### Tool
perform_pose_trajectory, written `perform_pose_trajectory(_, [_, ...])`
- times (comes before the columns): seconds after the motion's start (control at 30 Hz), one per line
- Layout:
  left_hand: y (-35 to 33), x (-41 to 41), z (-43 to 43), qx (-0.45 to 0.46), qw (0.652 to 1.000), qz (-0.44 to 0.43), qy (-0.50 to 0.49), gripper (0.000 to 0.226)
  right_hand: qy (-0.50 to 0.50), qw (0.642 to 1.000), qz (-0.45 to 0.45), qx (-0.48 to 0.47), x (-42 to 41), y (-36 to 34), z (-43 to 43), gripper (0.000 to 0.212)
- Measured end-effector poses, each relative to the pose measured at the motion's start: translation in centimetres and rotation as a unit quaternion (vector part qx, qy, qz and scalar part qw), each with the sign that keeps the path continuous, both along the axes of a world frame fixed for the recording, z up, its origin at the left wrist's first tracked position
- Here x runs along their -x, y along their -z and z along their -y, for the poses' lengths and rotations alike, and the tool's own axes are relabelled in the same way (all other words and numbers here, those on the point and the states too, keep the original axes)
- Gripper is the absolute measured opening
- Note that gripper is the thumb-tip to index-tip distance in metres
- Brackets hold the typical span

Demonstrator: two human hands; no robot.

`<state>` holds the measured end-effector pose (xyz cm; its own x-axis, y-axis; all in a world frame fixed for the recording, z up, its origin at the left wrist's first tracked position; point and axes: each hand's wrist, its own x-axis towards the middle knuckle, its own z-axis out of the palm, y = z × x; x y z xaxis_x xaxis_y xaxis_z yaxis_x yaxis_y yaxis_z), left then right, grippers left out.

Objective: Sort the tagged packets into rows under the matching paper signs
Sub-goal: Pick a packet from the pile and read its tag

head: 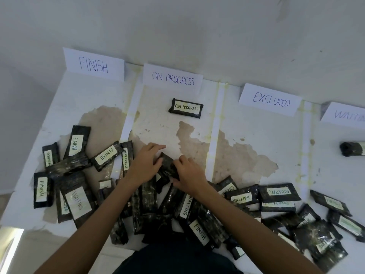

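Both hands meet over one black packet (167, 166) at the middle of the white table. My left hand (145, 162) holds its left end and my right hand (188, 175) grips its right side; its tag is hidden. Four paper signs stand along the far edge: FINISH (93, 65), ON PROGRESS (172, 79), EXCLUDED (271, 99) and WAITING (347, 115), the last cut off by the frame. One packet tagged ON PROGRESS (186, 108) lies under its matching sign. Another packet (352, 148) lies under the WAITING sign.
A loose pile of several black tagged packets (79, 202) covers the near half of the table (256, 135), from left to right (280, 192). White tape strips (214, 135) divide the top into columns. A pale wall rises behind the signs.
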<state>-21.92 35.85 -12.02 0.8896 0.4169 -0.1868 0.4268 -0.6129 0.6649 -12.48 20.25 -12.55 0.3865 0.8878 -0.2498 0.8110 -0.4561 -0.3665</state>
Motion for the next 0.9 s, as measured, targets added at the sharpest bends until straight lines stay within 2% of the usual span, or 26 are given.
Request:
perform_pose_trajectory(0.07, [0.1, 0.3, 0.2, 0.012, 1.0, -0.003, -0.002, 0.039, 0.021, 0.999, -0.035, -0.015, -0.6, -0.8, -0.1, 0.038])
perform_pose_trajectory(0.1, [0.2, 0.4, 0.3, 0.019, 1.0, -0.006, -0.001, 0.04, 0.046, 0.995, -0.081, -0.025, -1.1, -1.2, -0.1, 0.035])
perform_pose_trajectory(0.17, [0.3, 0.4, 0.5, 0.025, 1.0, -0.011, 0.006, 0.042, 0.141, 0.968, -0.206, -0.031, -2.7, -1.8, 0.1, 0.033])
perform_pose_trajectory(0.23, [0.3, 0.2, 1.0, 0.028, 0.999, -0.017, 0.017, 0.044, 0.216, 0.931, -0.291, -0.027, -4.0, -1.7, 0.7, 0.032])
perform_pose_trajectory(0.33, [0.4, -0.1, 1.8, 0.029, 0.999, -0.025, 0.035, 0.049, 0.251, 0.907, -0.337, -0.029, -4.7, -1.3, 1.3, 0.031])
perform_pose_trajectory(0.5, [0.8, 0.0, 2.2, 0.055, 0.997, -0.035, 0.041, 0.061, 0.274, 0.888, -0.366, -0.044, -4.6, -1.5, 1.4, 0.03])
perform_pose_trajectory(0.57, [0.8, -0.2, 2.3, 0.074, 0.996, -0.042, 0.037, 0.064, 0.276, 0.888, -0.366, -0.046, -4.5, -1.6, 1.4, 0.03])
perform_pose_trajectory(0.63, [0.7, -0.4, 2.2, 0.074, 0.996, -0.042, 0.028, 0.065, 0.249, 0.906, -0.338, -0.042, -4.6, -1.9, 1.4, 0.031])
perform_pose_trajectory(0.77, [0.6, -0.9, 1.5, 0.063, 0.998, -0.021, 0.014, 0.062, 0.092, 0.976, -0.198, -0.018, -4.8, -2.3, 0.6, 0.052])
perform_pose_trajectory(0.9, [0.2, -1.7, -0.2, 0.051, 0.999, 0.001, -0.007, 0.065, 0.023, 0.998, -0.053, -0.005, -5.4, -1.9, -1.7, 0.056])
